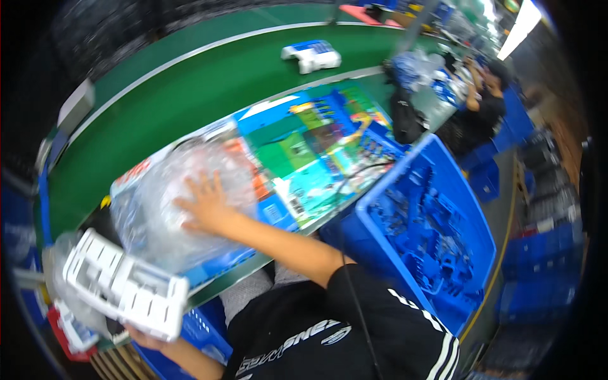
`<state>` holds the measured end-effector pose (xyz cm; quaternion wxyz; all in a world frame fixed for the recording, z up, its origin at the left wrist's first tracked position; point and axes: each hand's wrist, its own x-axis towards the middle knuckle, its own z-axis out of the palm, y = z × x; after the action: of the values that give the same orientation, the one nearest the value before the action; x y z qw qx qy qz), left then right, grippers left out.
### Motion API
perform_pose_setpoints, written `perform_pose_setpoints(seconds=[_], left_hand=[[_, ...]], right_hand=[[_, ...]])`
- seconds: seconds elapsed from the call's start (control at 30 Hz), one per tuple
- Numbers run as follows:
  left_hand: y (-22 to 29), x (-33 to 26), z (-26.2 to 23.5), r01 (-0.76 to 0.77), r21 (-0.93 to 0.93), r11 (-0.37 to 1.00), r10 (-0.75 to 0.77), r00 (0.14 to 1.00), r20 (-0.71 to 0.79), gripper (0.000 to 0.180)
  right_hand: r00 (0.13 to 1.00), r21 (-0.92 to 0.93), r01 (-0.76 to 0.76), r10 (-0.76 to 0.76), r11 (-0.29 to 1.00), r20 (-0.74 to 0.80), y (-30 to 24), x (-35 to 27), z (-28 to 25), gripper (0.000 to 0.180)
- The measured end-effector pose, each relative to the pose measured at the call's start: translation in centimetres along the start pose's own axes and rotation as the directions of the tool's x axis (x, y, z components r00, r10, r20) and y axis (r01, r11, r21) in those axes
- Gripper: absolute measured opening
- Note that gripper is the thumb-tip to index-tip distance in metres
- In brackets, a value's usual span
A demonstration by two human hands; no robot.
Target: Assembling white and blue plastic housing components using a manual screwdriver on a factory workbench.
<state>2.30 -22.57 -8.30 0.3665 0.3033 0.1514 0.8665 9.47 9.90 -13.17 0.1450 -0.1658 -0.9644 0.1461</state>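
My left hand (147, 338) grips the lower edge of a white slotted plastic housing (125, 286), lifted at the table's left end. Most of its fingers are hidden behind the part. My right hand (208, 204) lies with fingers spread on a pile of clear plastic bags (168, 221) in front of me. It seems to hold nothing, though motion blurs it a little. Under the bags are flat, colourful printed sheets (278, 149), spread across the work table.
A green conveyor belt (209, 69) runs behind the table, carrying a white-and-blue plastic part (313, 56). To my right stands a blue bin (380, 202) filled with blue plastic parts. Another person (484, 104) works farther right. A red-and-white package (73, 332) sits at lower left.
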Motion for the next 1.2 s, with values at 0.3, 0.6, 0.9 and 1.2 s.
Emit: perform_pose_setpoints(seconds=[0.3, 0.6, 0.9, 1.2], left_hand=[[-4.5, 1.1, 5.4, -0.08, 0.149, 0.986, 0.141, 0.876, -0.461, 0.075], [-5.1, 1.9, 5.7, 0.039, -0.139, 0.99, -0.079, 0.953, -0.294, 0.082], [-7.5, 7.2, 6.3, 0.504, 0.332, 0.797, -0.31, 0.815, -0.49, 0.071], [-9.2, 7.8, 11.5, 0.334, 0.79, 0.514, -0.167, 0.943, -0.289, 0.119]], right_hand=[[0.98, 0.02, 0.198, -0.198, 0.98, 0.009, -2.1, -0.2, 0.0, 0.062], [0.995, 0.641, 0.093, -0.054, 0.762, -0.079, -3.1, -3.3, -14.6, 0.063], [0.938, 0.958, -0.183, 0.251, -0.22, 0.237, -6.9, -7.8, -15.2, 0.059], [0.97, 0.996, 0.091, 0.228, 0.002, -0.089, -6.4, -7.9, -13.4, 0.048]])
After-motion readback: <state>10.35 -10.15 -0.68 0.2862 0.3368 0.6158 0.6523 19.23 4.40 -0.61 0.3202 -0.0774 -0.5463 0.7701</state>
